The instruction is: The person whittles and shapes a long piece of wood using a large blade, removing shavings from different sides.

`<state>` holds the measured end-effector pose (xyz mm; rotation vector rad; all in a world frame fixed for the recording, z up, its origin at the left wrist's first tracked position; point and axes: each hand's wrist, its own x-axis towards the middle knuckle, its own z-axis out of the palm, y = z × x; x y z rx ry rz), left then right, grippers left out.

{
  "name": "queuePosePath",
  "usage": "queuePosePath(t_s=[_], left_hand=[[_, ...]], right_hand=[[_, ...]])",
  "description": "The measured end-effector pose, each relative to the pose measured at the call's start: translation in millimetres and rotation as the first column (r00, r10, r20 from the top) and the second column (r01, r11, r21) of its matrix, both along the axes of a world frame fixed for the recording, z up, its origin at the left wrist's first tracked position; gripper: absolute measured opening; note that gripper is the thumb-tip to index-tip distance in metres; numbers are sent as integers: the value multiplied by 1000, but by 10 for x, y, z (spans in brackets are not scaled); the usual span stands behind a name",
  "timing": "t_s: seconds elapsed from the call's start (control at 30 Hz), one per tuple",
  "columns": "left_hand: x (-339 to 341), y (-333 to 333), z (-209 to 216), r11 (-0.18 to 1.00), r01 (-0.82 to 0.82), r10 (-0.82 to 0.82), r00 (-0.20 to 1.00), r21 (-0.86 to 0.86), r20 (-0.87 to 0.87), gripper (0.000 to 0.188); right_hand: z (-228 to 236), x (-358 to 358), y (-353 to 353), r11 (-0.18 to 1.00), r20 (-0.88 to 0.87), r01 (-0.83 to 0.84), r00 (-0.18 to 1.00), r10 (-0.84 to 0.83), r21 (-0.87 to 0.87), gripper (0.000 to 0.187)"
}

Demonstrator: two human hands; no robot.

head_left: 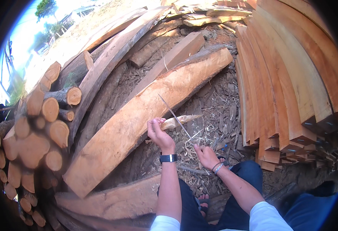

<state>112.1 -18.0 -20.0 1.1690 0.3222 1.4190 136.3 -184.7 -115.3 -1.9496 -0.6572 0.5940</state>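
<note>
My left hand (158, 133) grips a short pale stick of wood (180, 121) that points right and slightly up. A dark watch sits on that wrist. My right hand (205, 154), with bracelets on the wrist, is closed around the handle of a long thin blade (174, 114). The blade slants up and left, crossing over the stick. Pale wood shavings (199, 135) lie on the ground just under both hands. My legs in dark blue trousers come in from the bottom edge.
A big rough slab of timber (138, 119) lies diagonally in front of me. Cut logs (42, 138) are stacked at the left. Sawn planks (288, 84) lean in a row at the right. Bark and chips cover the ground.
</note>
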Motion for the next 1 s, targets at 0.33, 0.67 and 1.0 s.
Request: queuePosePath(t_s=[0.33, 0.67, 1.0], left_hand=[[-25, 111, 29, 987, 146, -142, 987, -61, 73, 23], [-48, 190, -93, 953, 303, -304, 946, 24, 110, 37], [-12, 185, -118, 942, 301, -315, 946, 149, 81, 40]], right_hand=[[25, 106, 95, 996, 5, 72, 997, -72, -57, 68], [60, 81, 81, 998, 18, 12, 1000, -11, -65, 69], [94, 91, -4, 996, 82, -30, 996, 37, -83, 68]])
